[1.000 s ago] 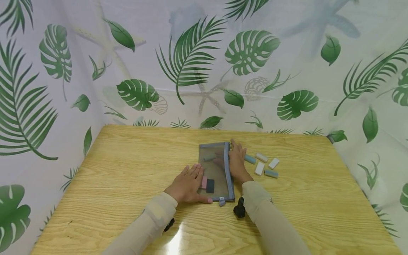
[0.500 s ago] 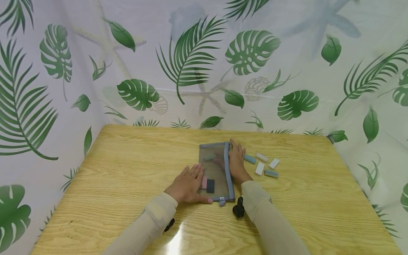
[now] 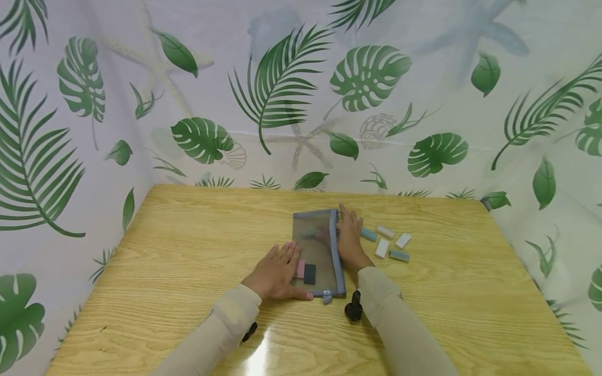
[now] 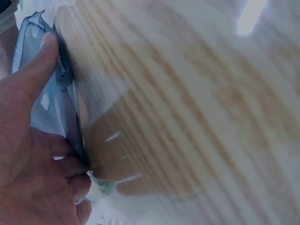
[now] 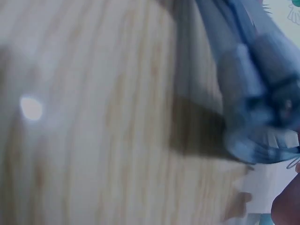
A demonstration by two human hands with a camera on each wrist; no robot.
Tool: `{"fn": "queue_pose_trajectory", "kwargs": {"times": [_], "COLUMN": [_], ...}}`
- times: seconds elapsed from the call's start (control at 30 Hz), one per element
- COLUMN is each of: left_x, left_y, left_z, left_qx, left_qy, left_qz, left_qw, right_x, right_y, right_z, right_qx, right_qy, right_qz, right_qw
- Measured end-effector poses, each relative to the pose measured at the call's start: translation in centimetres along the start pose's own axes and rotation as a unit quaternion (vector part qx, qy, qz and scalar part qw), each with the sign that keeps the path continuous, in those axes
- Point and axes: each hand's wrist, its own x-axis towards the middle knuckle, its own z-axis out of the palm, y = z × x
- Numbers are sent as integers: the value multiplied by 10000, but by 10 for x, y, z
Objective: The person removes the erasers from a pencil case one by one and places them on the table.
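Note:
A grey mesh zip pouch (image 3: 324,256) lies flat on the wooden table, with a blue-grey zipper edge on its right. Through the mesh show a pink block (image 3: 300,269), a dark block (image 3: 309,274) and a greenish piece (image 3: 309,231). My left hand (image 3: 276,272) rests on the pouch's left side, fingers straight; its thumb touches the near edge. My right hand (image 3: 349,240) lies at the zipper side with fingers extended forward. Part of it shows dimly through the mesh. In the right wrist view the zipper end of the pouch (image 5: 262,89) is blurred.
Right of my right hand lie several small eraser-like blocks: a blue one (image 3: 369,234), a pale one (image 3: 385,232), white ones (image 3: 382,248) and a grey-blue one (image 3: 399,256). A leaf-patterned cloth (image 3: 282,156) hangs behind the wooden table (image 3: 211,224).

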Motion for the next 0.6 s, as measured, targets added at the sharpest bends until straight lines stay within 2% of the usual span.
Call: {"fn": "queue_pose_trajectory", "kwargs": {"times": [0.3,0.47,0.6], "left_x": [0,0,0], "left_y": [0,0,1], "left_z": [1,1,1], "left_qx": [-87,-154,-192], "left_qy": [5,36,30], "left_qz": [40,70,87], "left_qw": [10000,9999,9998], "right_x": [-7,-11,-14], "right_y": [5,15,25], "right_z": [-19,-34,-46], "right_qx": [13,50,59], "right_qy": [-32,-205,-198], "right_qz": [67,126,63], "right_qw": [10000,9997,9998]}}
